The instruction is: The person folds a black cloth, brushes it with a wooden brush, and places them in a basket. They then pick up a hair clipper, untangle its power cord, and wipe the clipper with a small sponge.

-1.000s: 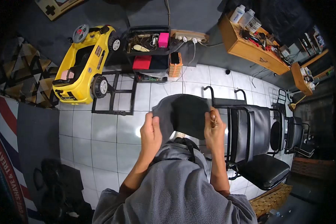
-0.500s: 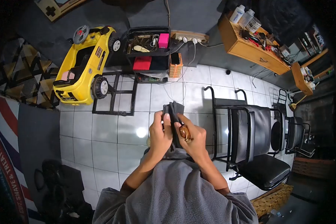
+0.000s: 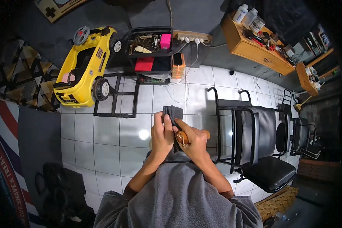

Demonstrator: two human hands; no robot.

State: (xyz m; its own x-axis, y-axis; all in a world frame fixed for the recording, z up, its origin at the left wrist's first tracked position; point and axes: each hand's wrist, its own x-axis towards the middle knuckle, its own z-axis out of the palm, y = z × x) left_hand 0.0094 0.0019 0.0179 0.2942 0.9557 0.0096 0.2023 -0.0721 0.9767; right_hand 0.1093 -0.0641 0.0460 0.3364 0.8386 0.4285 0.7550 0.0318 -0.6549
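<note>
We see both bare hands brought together in front of the grey clothing — and between them, the dark folded piece, its layers pressed close and its far end showing beyond the fingertips. We cannot tell whether it is cloth or leather. The fingers of the left hand are grasping its left side, thumb laid along it. The fingers of the right hand are curled around a glossy brown object, while the index finger rests against the piece's right side; the brown object's rounded end shows near the thumb.

Below we have the white tiled floor, with a black padded chair to the right. Beyond, to the left, a yellow toy car is near a black shelf unit, and a wooden desk carries bottles at upper right.
</note>
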